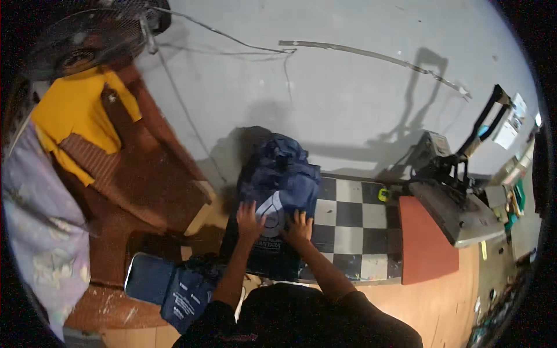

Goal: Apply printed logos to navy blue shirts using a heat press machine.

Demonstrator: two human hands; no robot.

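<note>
Navy fabric makes up the bundle (pixel 282 177), which lies on the checked desk (pixel 349 214) against the grey wall (pixel 360 98). Its long axis runs away from the person — bulky, gathered end toward the wall, flatter printed end nearest the body. Left hand (pixel 249 223) and right hand (pixel 297 227) rest on it, either side of the print; their fingers point away, loosely spread, and I cannot tell whether they pinch any cloth. Pale graphics sit above lettering that stands upright to the person; another navy cloth (pixel 184 298) at lower left bears small white lettering.
</note>
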